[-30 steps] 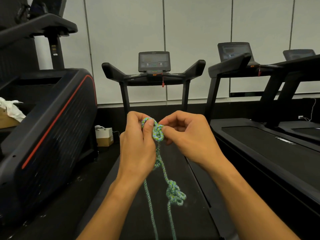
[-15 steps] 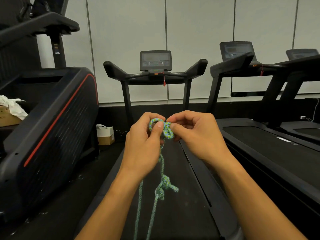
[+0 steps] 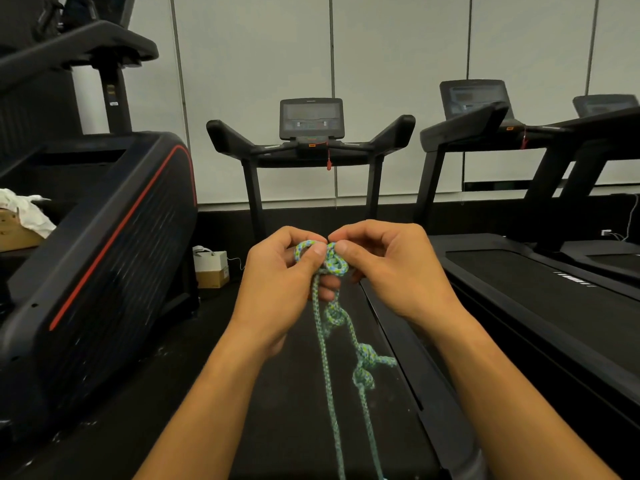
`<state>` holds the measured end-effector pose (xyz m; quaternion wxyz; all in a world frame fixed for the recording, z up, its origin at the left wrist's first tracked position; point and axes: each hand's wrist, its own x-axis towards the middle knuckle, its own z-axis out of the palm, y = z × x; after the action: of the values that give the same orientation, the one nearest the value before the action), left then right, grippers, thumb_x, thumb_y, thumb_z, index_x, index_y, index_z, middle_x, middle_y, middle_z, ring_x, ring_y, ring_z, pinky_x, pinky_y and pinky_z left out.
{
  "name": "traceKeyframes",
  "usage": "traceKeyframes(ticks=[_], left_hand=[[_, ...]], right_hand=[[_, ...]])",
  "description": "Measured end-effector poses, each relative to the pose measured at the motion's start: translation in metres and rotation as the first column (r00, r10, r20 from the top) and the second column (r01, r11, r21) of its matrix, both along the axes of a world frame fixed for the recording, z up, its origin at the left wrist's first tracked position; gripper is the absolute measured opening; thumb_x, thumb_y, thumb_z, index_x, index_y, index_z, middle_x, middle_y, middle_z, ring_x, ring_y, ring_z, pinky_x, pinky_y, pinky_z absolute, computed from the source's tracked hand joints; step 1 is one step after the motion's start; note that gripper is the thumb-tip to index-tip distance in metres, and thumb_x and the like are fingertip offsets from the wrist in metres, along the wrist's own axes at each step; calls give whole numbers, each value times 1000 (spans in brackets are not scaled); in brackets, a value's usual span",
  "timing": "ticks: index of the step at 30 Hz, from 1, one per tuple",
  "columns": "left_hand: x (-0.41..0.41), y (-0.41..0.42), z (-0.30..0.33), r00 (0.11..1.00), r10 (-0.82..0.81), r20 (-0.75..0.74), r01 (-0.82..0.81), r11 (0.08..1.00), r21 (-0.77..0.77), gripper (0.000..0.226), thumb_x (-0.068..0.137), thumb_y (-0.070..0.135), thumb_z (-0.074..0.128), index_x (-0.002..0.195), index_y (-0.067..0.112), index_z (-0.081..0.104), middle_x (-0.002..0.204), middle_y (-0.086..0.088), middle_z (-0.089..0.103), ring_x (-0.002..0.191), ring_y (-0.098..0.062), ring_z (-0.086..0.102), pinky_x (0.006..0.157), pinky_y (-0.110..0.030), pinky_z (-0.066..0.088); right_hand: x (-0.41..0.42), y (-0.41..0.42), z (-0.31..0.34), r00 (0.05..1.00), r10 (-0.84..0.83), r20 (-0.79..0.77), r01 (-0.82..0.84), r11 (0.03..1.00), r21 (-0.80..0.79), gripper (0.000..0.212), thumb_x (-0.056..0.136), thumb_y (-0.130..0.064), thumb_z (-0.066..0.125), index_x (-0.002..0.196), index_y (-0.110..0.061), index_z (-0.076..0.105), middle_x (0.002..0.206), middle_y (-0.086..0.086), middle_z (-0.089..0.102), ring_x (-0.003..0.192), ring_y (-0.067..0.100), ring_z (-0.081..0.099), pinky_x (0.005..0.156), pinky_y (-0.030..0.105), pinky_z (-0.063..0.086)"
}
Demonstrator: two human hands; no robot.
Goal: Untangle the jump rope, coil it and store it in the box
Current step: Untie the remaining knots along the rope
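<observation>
Cardboard box [image 3: 14,233] at 9 o'clock holds white cloth [image 3: 26,209]; left hand [image 3: 277,285] and right hand [image 3: 388,268] pinch knotted jump rope [image 3: 334,263]; strands hang toward 6 o'clock.

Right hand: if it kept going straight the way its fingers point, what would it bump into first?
The right hand points leftward, so it would likely meet the rope knot it already pinches, then the left hand just beyond. Depth between them is hard to judge.

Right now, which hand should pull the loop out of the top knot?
Probably the left hand: its thumb already pinches the open loop of the jump rope. The right hand pinches the knot's tight part, steadying it.
</observation>
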<state>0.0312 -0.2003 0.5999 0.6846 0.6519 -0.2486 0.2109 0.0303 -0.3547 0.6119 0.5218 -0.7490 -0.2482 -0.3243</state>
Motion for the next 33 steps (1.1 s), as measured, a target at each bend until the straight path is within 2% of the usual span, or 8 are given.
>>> traceKeyframes(ticks=[4, 10, 13, 17, 22, 27, 30, 33], left_hand=[[-4, 2, 5, 984, -139, -109, 125, 985, -120, 2, 94, 3, 62, 95, 2, 64, 76, -12, 73, 67, -25, 73, 60, -31, 59], [-6, 1, 8, 965, -229, -125, 197, 954, -228, 11, 92, -1, 61, 82, 2, 60, 80, -15, 73, 80, -25, 75, 71, -35, 61], [-4, -2, 4, 990, -137, -28, 130, 977, -171, 6, 94, -1, 59, 90, 4, 60, 80, -11, 76, 82, -23, 76, 76, -37, 61], [-1, -9, -1, 957, 120, 265, -116, 993, -30, 24, 92, -10, 61, 87, 14, 61, 87, -3, 78, 88, -16, 76, 79, -31, 60], [-2, -13, -3, 919, 129, 374, -147, 989, 19, 36, 86, -17, 63, 82, 19, 57, 106, -4, 76, 107, -14, 72, 91, -32, 57], [0, -13, -2, 890, 223, 397, -235, 972, -18, 41, 81, -17, 68, 79, 22, 59, 94, 4, 63, 90, -5, 68, 81, -23, 54], [0, -15, -1, 941, 158, 298, -142, 987, -76, 28, 88, -10, 66, 85, 17, 59, 83, 4, 67, 77, -4, 70, 73, -20, 55], [2, -15, -2, 979, 86, 183, -67, 992, -110, 12, 95, 2, 62, 92, 13, 58, 84, -7, 70, 77, -15, 74, 67, -30, 60]], right_hand=[[-3, -2, 1, 1000, 9, 5, -10, 1000, 16, 13, 89, -12, 70, 93, -23, 78, 79, 7, 74, 72, 29, 68, 65, 42, 61], [-9, -3, 4, 989, 140, -44, -134, 982, 134, 14, 91, -6, 67, 95, -15, 77, 86, 12, 74, 77, 33, 73, 68, 43, 63], [-9, -6, 5, 986, 155, -57, -148, 983, 111, 17, 91, -3, 67, 95, -16, 76, 87, 8, 76, 82, 28, 74, 75, 37, 63], [-10, -5, 6, 991, 135, -8, -135, 989, 53, 27, 87, 7, 66, 90, -19, 72, 98, 0, 77, 92, 16, 74, 89, 36, 59], [-12, -5, 8, 990, 130, 52, -134, 988, 78, 29, 85, 15, 63, 84, -14, 68, 106, -4, 74, 97, 10, 73, 89, 31, 58], [-11, -6, 7, 992, 109, 61, -115, 989, 96, 22, 86, 11, 65, 98, -7, 68, 99, 3, 75, 94, 11, 74, 88, 32, 59], [-8, -6, 7, 995, 76, 64, -82, 991, 103, 22, 87, 5, 67, 97, -15, 72, 91, 3, 76, 88, 18, 73, 83, 34, 60], [-7, -8, 6, 992, 120, -25, -116, 985, 129, 19, 90, -2, 67, 95, -17, 76, 87, 9, 76, 81, 23, 73, 70, 33, 61]])
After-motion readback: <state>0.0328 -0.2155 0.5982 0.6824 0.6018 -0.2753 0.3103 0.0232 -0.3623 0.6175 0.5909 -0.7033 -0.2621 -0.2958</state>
